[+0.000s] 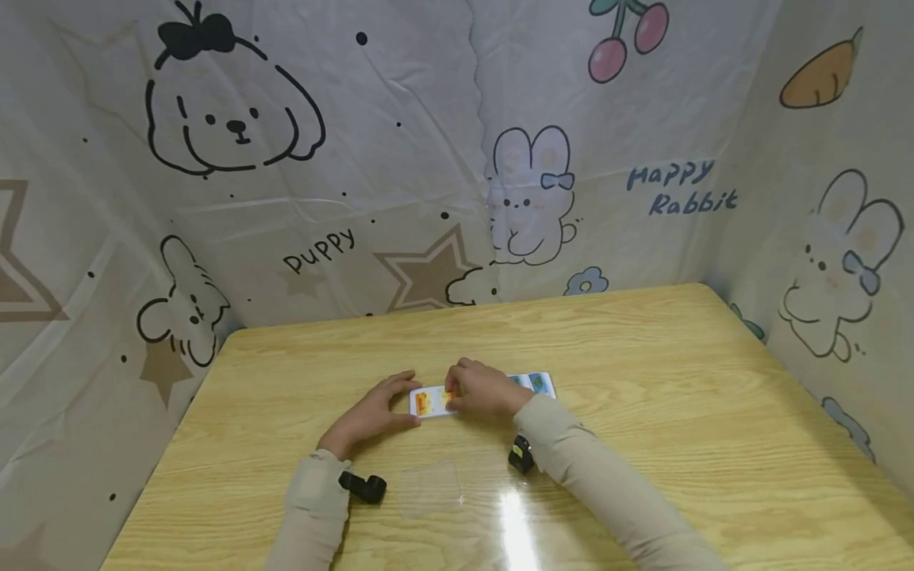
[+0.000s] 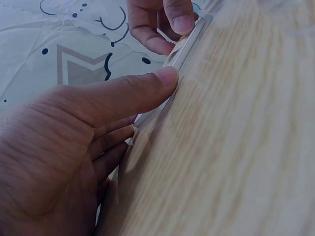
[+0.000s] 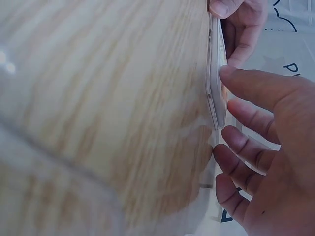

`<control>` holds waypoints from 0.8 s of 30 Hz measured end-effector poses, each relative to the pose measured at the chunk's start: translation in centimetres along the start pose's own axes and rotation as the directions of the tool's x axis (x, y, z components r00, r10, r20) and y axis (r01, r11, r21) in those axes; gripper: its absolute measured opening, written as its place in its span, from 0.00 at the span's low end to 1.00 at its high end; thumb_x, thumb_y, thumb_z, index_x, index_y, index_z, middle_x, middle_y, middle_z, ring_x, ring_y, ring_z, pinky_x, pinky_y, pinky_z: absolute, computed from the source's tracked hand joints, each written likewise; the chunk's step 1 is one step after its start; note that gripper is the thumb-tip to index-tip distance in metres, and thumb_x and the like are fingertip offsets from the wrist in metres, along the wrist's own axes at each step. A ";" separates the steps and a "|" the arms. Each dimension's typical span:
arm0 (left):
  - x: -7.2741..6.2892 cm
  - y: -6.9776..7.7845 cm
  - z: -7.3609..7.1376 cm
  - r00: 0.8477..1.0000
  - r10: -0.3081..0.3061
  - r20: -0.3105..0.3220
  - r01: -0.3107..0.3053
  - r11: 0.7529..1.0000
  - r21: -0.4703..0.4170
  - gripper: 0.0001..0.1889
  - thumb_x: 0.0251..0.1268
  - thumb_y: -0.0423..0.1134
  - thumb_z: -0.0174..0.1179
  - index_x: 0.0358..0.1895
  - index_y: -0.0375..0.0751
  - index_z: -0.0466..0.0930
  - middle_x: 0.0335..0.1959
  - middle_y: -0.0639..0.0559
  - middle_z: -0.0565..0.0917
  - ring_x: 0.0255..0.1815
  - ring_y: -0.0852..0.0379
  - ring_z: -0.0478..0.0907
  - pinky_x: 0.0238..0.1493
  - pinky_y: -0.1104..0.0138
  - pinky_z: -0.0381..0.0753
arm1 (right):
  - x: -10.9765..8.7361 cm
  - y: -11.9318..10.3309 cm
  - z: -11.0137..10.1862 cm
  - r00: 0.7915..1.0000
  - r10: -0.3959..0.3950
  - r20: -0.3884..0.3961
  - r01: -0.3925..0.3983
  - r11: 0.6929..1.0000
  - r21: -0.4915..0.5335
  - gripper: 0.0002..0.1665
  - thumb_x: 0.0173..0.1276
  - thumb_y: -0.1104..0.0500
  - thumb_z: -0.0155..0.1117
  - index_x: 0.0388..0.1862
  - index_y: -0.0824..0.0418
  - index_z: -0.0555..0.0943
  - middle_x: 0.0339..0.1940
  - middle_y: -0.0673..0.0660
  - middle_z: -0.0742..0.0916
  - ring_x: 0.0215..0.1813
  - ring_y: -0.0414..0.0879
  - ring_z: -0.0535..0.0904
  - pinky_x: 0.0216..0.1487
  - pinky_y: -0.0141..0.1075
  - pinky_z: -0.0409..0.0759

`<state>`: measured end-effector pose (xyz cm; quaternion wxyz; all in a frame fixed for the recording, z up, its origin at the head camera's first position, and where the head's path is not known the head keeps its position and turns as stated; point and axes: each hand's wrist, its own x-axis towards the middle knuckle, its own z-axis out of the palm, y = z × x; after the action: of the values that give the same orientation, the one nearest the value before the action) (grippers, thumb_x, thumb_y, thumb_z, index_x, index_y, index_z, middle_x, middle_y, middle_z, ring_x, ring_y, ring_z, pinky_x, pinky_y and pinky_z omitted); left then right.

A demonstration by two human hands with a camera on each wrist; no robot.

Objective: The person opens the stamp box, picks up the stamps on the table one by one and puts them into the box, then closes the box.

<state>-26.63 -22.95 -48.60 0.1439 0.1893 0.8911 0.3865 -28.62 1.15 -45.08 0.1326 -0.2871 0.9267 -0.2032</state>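
Observation:
A flat white strip (image 1: 546,385) printed with small coloured pictures, orange at the left end and blue-green at the right, lies on the table; what kind of thing it is, I cannot tell. My left hand (image 1: 374,412) grips its left end, the thumb (image 2: 165,78) on the near edge and the fingers round the end and far side. Across the middle of the strip, my right hand (image 1: 485,388) has its fingers bent, and it hides part of the pictures. In the right wrist view the right thumb (image 3: 234,76) touches the strip's face, with the forefinger close beside.
A clear, thin plastic piece (image 1: 432,490) lies on the wooden table (image 1: 307,357) nearer to me. Black wrist cameras (image 1: 364,486) sit at both cuffs. Behind and at the sides of the table hang printed cloths (image 1: 414,159). Light glares off the tabletop near the front.

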 end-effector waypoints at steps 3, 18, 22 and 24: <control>0.0 0.0 0.0 1.000 -0.004 0.002 0.004 1.000 -0.002 0.33 0.59 0.47 0.68 0.67 0.44 0.70 0.78 0.49 0.54 0.79 0.42 0.47 0.74 0.41 0.52 | 0.1 0.1 0.1 1.000 0.003 -0.003 -0.003 1.000 0.004 0.15 0.64 0.48 0.68 0.44 0.54 0.79 0.45 0.51 0.78 0.43 0.44 0.73 0.49 0.40 0.77; 0.2 -0.1 0.1 1.000 0.009 0.003 -0.009 1.000 0.002 0.33 0.59 0.49 0.68 0.67 0.43 0.70 0.78 0.46 0.55 0.78 0.39 0.47 0.73 0.40 0.53 | -0.4 0.4 -0.3 0.999 -0.041 -0.008 0.042 0.995 0.092 0.15 0.66 0.52 0.66 0.47 0.58 0.80 0.47 0.55 0.80 0.45 0.45 0.75 0.51 0.42 0.78; 0.2 -0.1 0.1 1.000 0.002 0.004 -0.002 1.000 0.010 0.33 0.58 0.49 0.68 0.66 0.44 0.70 0.78 0.46 0.55 0.78 0.39 0.47 0.73 0.40 0.52 | -0.9 0.6 -0.4 0.998 -0.067 -0.019 0.068 0.990 0.122 0.19 0.67 0.52 0.65 0.52 0.60 0.79 0.50 0.57 0.80 0.48 0.45 0.77 0.53 0.41 0.78; 0.1 -0.1 0.1 1.000 -0.003 0.004 0.003 1.000 0.008 0.33 0.58 0.49 0.68 0.66 0.44 0.70 0.78 0.47 0.55 0.79 0.40 0.47 0.73 0.40 0.52 | -1.2 0.6 -0.4 0.997 -0.070 -0.021 0.073 0.986 0.150 0.20 0.66 0.52 0.66 0.53 0.60 0.79 0.52 0.57 0.80 0.51 0.47 0.77 0.55 0.43 0.78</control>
<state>-26.73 -22.87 -48.73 0.1456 0.1893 0.8926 0.3823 -28.07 2.39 -44.84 0.1390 -0.3077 0.8989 -0.2794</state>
